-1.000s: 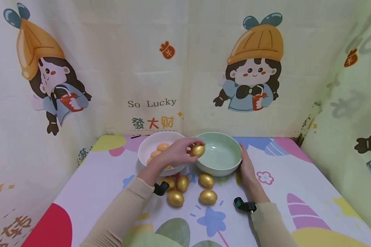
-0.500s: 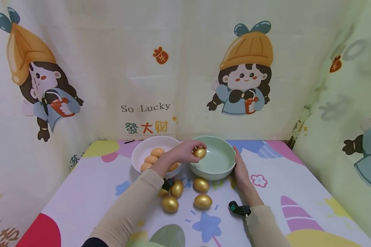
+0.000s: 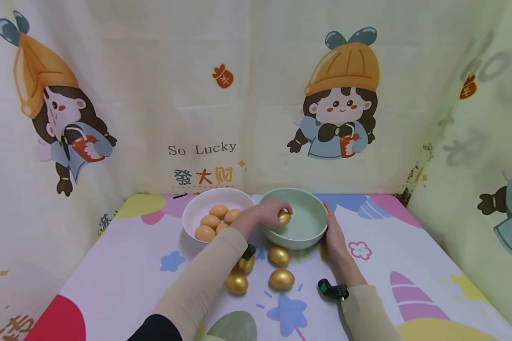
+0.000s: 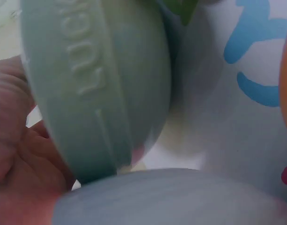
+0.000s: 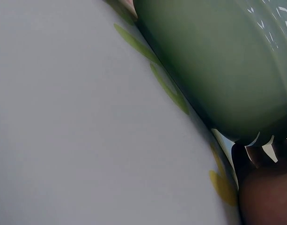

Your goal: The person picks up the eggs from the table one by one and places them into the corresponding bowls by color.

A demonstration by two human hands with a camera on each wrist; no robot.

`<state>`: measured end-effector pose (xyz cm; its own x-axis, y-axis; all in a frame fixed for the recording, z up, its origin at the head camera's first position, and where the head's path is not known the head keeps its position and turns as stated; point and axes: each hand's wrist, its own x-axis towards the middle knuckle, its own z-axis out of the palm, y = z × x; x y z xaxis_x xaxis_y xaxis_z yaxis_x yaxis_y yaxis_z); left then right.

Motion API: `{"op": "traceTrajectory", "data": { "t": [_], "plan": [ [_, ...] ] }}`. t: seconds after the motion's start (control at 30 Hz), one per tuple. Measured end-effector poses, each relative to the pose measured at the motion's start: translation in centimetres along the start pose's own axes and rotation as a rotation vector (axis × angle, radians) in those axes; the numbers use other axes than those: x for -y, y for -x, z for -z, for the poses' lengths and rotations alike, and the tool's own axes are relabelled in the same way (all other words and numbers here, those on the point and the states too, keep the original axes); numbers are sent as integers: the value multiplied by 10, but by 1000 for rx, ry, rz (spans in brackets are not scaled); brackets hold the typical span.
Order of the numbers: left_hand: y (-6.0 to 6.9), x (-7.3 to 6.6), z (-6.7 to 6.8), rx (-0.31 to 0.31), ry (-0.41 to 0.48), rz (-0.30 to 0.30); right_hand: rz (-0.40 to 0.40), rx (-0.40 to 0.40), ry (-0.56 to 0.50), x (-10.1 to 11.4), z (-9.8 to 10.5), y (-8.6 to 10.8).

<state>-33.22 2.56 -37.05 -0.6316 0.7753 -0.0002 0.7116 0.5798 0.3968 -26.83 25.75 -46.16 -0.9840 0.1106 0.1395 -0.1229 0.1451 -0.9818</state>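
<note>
My left hand [image 3: 269,214] pinches a golden egg [image 3: 284,218] inside the left part of the green bowl [image 3: 307,218]. In the left wrist view the hand [image 4: 21,140] reaches over the rim of the green bowl [image 4: 91,84]. With its fingers along the outside wall, my right hand [image 3: 337,237] rests against the bowl's right side; its fingertips touch the wall of the bowl [image 5: 213,61] in the right wrist view. In front of the bowl lie golden eggs [image 3: 282,279], and more are partly hidden under my left forearm.
Left of the green bowl stands a white bowl [image 3: 194,206] with several brown eggs [image 3: 205,233], partly covered by my left arm. A patterned cloth [image 3: 123,265] covers the table, and printed curtains [image 3: 264,109] hang behind and at both sides.
My left hand has moved right with the golden egg, from between the bowls to inside the green bowl. More brown eggs show in the white bowl. My right hand stays at the green bowl.
</note>
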Motion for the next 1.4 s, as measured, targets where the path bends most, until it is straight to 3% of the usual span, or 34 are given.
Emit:
{"op": "traceTrajectory", "data": {
  "t": [0.13,0.57,0.87,1.4],
  "plan": [
    [-3,-4,-3,40,-64,6,-16,8,-25,-4,0,-1],
    [-10,-4,-4,111,-102,115,2,0,-24,2,-6,-1],
    [-19,-6,-11,136,-109,113,20,5,15,2,1,4],
    [-24,-1,-10,101,-69,90,30,5,-3,2,-1,3]
  ]
}}
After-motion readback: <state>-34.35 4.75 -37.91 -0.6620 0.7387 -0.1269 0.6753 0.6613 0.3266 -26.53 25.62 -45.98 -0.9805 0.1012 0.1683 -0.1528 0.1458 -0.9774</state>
